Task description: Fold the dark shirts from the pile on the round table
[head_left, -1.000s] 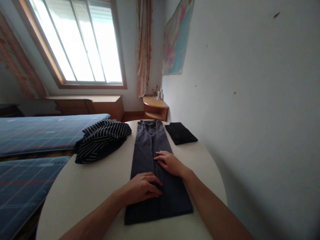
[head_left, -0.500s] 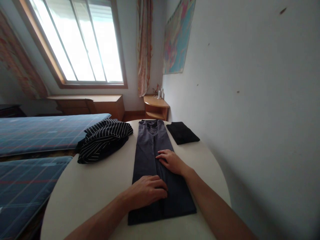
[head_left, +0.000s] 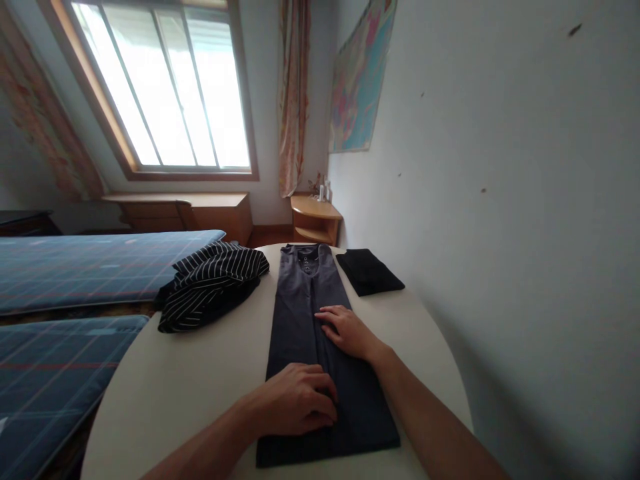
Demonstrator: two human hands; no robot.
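Observation:
A dark blue-grey shirt (head_left: 293,320), folded into a long narrow strip, lies on the round table. Its neckline is at the far end and a lengthwise fold edge runs down the middle. Near the close end, my left hand (head_left: 300,400) is closed on the shirt's cloth, fingers curled and tips partly hidden. My right hand (head_left: 350,331) rests farther up on the right half, open, its fingers stretched out across the cloth by the middle edge.
On the cream table (head_left: 175,393), a loose black-and-white striped garment (head_left: 215,283) is heaped at the left. A folded black cloth (head_left: 369,272) lies at the far right. Plaid mattresses (head_left: 110,270) are on the left, and a white wall (head_left: 500,267) is on the right.
My left hand has slid a little toward me along the shirt, its fingers more curled. The right hand stays at the same place on the cloth. The view has shifted slightly.

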